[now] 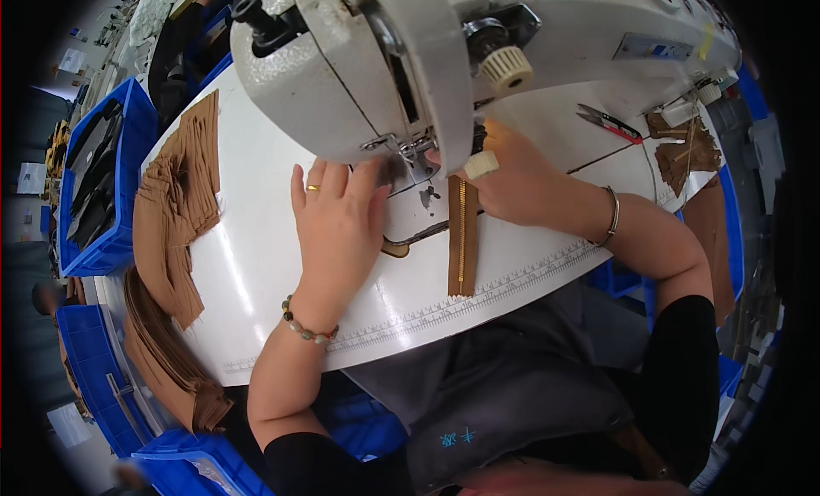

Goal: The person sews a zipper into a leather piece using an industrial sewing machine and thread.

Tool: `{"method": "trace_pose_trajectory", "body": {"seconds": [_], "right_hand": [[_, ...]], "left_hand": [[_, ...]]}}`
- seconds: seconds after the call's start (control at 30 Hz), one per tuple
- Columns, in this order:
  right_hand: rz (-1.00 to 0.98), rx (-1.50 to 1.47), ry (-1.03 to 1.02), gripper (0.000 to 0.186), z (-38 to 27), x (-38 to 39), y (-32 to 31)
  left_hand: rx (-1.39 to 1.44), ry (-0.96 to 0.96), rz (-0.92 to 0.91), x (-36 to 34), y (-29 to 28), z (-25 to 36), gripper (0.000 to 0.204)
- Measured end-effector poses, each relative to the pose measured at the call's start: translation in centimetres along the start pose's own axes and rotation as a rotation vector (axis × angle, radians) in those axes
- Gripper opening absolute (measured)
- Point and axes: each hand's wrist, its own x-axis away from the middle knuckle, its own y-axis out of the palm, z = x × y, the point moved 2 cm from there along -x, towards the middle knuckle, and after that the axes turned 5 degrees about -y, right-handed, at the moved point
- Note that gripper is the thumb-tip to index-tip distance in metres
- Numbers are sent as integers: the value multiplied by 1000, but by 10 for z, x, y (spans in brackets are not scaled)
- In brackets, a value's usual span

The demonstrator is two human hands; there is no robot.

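Sewing machine head, white, nearest: one, overhanging the bench; presser foot beneath.

Zipper strip: one, brown tape with brass-coloured teeth; lies flat on the bench, upper end running under the right hand beside the presser foot, lower end free at the printed ruler edge. Handling, by judgement: light; tape soft and likely to skew; tooth line stiffer, bending mainly along its length; cut end apt to fray. Suggested hold: flat across both tape edges near the foot, clear of the needle area, with the tail left loose.

Right hand: fingers curled at the strip's upper end; tips hidden, so whether they are clamped on it cannot be told.

Left hand: fingers apart, palm down, left of the foot; no grasp visible.

Thread snips: one pair, red and black, on the bench to the right.

Brown fabric pieces: a pile, bench left.
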Motion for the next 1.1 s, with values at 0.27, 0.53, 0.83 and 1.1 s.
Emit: {"method": "trace_pose_trajectory", "body": {"seconds": [0.27,0.53,0.83,1.1], "right_hand": [[27,-912,726,9,-1,-7,-14],[-249,-1033,906,15,22,-5,0],[34,-624,611,24,19,-4,13],[-11,-588,620,12,10,-9,2]], "left_hand": [[-76,13,-1,1,8,12,31],[-148,24,5,2,9,12,40],[-169,43,-47,2,11,12,45],[-185,44,-47,1,8,14,46]]}}
